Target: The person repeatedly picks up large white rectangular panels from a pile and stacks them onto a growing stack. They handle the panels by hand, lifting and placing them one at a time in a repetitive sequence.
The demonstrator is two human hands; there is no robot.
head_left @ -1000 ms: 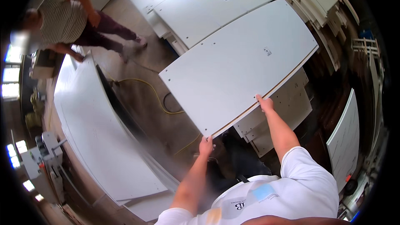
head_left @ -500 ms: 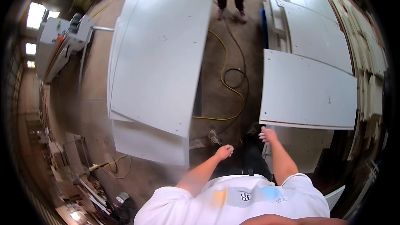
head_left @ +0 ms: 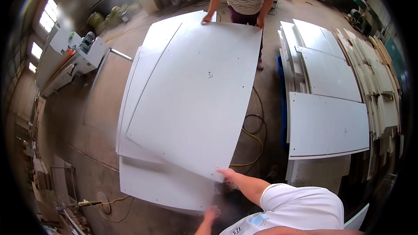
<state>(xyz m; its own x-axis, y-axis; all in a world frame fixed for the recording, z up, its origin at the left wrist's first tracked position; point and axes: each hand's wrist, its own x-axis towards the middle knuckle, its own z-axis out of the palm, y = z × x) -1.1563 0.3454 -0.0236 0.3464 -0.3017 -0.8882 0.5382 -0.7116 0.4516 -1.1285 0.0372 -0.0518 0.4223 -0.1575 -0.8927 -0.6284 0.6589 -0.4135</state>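
The right hand [head_left: 226, 175] grips the flat white rectangular panel [head_left: 196, 91] by its near right corner, steadier if the left hand [head_left: 211, 213], fingers open, supports the edge too.

The person wears a white T-shirt [head_left: 311, 213]. Its right sleeve [head_left: 281, 198] is short and loose, and it is plain white too. The sleeve stops at a simple hem, and the right forearm [head_left: 252, 186] comes out of it bare. The right hand [head_left: 227, 175] is bare as well. The left forearm [head_left: 204, 227] is bare, and so is the left hand [head_left: 212, 213], which looks a bit blurry. On the front of the shirt there is a light blue patch [head_left: 259, 220]. Close to it, down by the bottom edge of the view, is a small dark mark [head_left: 236, 230], and part of it is cut off. The white cloth has soft folds with pale grey shadows
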